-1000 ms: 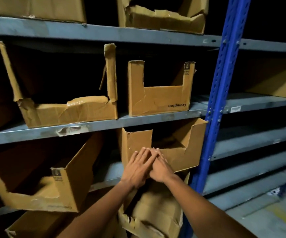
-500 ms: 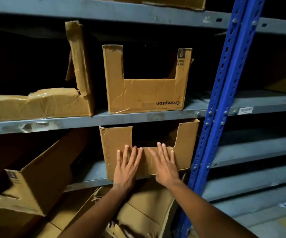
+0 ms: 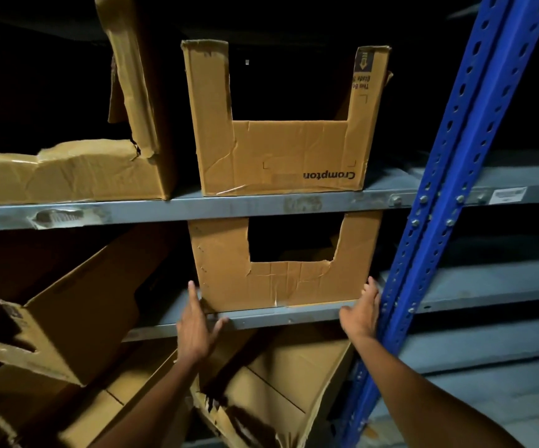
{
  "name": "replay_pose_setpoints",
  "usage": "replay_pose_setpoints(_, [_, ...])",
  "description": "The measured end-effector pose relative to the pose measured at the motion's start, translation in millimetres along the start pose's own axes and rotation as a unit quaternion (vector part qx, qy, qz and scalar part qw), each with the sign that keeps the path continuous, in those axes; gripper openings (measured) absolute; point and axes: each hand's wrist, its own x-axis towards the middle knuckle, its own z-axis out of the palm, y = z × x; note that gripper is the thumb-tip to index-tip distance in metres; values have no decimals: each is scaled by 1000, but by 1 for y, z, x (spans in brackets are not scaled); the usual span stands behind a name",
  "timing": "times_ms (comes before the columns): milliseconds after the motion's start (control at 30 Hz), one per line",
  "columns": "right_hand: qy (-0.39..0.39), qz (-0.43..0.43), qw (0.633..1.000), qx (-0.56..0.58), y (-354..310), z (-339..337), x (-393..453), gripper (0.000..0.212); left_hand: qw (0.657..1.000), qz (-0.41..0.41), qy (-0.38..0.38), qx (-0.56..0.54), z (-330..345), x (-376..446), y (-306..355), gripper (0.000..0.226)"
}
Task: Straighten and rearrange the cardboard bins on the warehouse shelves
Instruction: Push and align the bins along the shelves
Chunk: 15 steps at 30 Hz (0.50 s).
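Squaring step: the cut-front cardboard bin sits at the centre on the lower shelf, flanked by left hand and right hand, each grip spread flat. Next, the tilted bin at 8 o'clock likely needs straightening.

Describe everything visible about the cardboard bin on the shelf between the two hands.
The cardboard bin is brown corrugated card with a rectangular cut-out in its front, leaving two tall side posts and a low, creased front wall. It stands upright, squarely at the edge of the grey metal shelf, beside the blue upright. The left hand touches its lower left corner with straight fingers; the right hand lies at its lower right corner. Its inside is dark.
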Motion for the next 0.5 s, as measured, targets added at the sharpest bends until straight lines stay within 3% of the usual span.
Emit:
replay_pose_setpoints(100, [-75, 29, 995, -57, 13, 1, 28, 101, 997, -6, -37, -66, 0, 5, 6, 92])
replay_pose_setpoints(200, [-142, 33, 987, -73, 18, -6, 44, 77, 994, -19, -39, -104, -2, 8, 6, 75])
replay_pose_setpoints(267, [-147, 7, 982, -115, 26, -10, 46, 65, 994, -26, -24, -107, -5, 12, 0, 65])
replay_pose_setpoints(500, [-137, -50, 974, -173, 26, -21, 51, 57, 986, -48, -2, -162, -10, 15, -6, 49])
